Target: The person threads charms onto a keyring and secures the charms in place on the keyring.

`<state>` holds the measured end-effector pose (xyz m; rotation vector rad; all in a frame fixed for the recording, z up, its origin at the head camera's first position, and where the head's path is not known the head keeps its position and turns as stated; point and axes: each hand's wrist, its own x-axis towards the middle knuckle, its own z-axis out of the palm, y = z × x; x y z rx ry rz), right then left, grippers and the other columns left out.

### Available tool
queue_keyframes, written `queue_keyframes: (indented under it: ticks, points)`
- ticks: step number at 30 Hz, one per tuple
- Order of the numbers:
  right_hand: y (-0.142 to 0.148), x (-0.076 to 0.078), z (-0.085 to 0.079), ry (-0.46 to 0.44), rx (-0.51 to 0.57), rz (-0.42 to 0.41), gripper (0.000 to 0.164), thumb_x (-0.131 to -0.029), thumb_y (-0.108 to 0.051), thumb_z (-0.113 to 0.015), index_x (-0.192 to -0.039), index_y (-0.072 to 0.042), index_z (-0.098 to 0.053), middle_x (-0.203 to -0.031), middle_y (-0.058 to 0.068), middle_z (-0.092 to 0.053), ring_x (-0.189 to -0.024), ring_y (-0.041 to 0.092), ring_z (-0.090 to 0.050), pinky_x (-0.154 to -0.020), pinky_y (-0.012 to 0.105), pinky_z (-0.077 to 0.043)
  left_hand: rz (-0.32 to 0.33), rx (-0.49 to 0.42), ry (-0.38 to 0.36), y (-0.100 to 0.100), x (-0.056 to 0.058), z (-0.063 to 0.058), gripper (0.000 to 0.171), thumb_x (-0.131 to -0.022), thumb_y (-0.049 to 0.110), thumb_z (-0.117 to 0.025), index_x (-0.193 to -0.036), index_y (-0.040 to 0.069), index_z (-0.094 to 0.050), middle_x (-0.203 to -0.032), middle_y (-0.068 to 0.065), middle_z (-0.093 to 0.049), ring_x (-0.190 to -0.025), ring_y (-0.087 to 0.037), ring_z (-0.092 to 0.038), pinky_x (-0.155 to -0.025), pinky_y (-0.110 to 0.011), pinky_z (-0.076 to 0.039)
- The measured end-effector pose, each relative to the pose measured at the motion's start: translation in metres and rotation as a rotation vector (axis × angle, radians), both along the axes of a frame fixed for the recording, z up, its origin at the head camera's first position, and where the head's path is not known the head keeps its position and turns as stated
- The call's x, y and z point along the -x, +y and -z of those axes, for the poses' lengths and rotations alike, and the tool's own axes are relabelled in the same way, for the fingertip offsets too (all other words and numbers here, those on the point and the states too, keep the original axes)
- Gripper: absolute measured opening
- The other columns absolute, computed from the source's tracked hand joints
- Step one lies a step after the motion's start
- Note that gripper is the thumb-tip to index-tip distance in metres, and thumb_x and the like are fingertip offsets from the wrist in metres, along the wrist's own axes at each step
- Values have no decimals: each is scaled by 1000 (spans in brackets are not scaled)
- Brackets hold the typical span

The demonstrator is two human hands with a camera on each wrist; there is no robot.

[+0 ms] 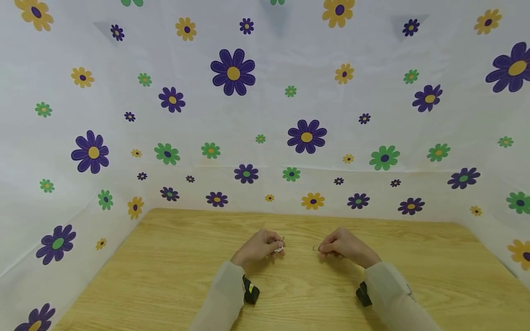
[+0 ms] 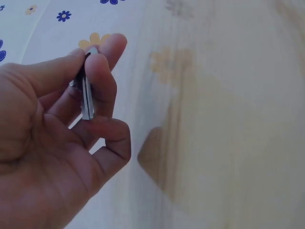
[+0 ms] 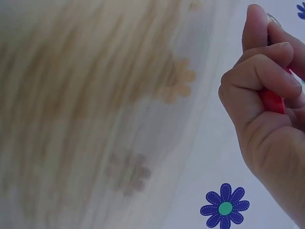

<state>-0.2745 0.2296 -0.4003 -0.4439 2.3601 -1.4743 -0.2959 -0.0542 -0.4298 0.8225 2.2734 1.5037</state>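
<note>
Between thumb and fingers, my left hand (image 1: 258, 247) pinches a small bunch of silver keys. The left wrist view shows one grooved key (image 2: 87, 102) edge-on, its lower end pointing down past the bent fingers. My right hand (image 1: 347, 246), a short way to the right, pinches a thin metal ring (image 3: 273, 19) between thumb and forefinger. The ring's curve sticks out toward the left hand in the head view. Curled fingers of the right hand also hold a red object (image 3: 273, 101), mostly hidden in the palm. Both hands are low over the table.
A wooden table (image 1: 174, 271) with a glossy surface lies under both hands. White sheeting (image 1: 265, 110) printed with purple, yellow and green flowers rises behind it and along both sides. Dark wrist cameras sit under the sleeves.
</note>
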Motion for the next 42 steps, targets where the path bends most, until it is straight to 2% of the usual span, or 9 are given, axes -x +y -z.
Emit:
queue_keyframes:
  ticks: [5,8,11,18,24,33,42]
  points:
    - [0,-2,2,-37,32,5,17,-95,5,-63,-103,17,-71,-88,15,-73,-63,10,-45,-54,21,-37,-43,-14,-57,2,-4,-2,15,-107,5,-50,-108,-7,-59,-86,-11,-73,-63,-14,-55,-62,-25,-46]
    - [-1,-3,2,-39,25,-11,16,-94,6,-63,-102,17,-71,-88,15,-73,-64,10,-47,-55,21,-38,-67,-22,-84,3,-6,-4,12,-107,6,-50,-108,-4,-56,-88,-14,-73,-62,-17,-55,-62,-27,-45]
    - [-3,-4,2,-20,6,-31,14,-94,6,-62,-99,16,-71,-83,13,-72,-63,10,-47,-55,21,-39,-58,-15,-87,5,-8,-6,15,-107,7,-51,-109,-6,-58,-88,-14,-74,-62,-17,-55,-61,-27,-43]
    - [-7,-3,-1,-13,-42,-75,12,-92,7,-62,-96,13,-72,-80,12,-71,-61,11,-45,-54,21,-37,-18,-22,-52,7,-8,-5,22,-107,8,-50,-106,-9,-64,-86,-9,-71,-65,-13,-57,-60,-25,-46]
    - [-11,-3,-4,-26,-29,-108,13,-91,10,-59,-96,15,-71,-80,11,-70,-60,10,-44,-53,21,-36,-6,-24,-21,8,-8,-3,24,-108,8,-49,-103,-8,-66,-81,-2,-69,-64,-11,-56,-59,-22,-46]
    - [-14,-1,-2,-83,60,-135,19,-92,1,-67,-102,17,-70,-89,9,-71,-60,8,-44,-54,20,-36,-25,-30,-23,12,-9,-5,23,-107,7,-49,-107,-9,-66,-83,-10,-70,-66,-14,-56,-60,-25,-47]
    - [-15,-1,1,-120,121,-141,22,-95,-1,-66,-101,21,-68,-80,9,-72,-59,7,-47,-53,19,-36,-13,-43,-17,15,-10,-6,25,-108,6,-47,-105,-10,-66,-85,-16,-70,-69,-18,-58,-63,-27,-50]
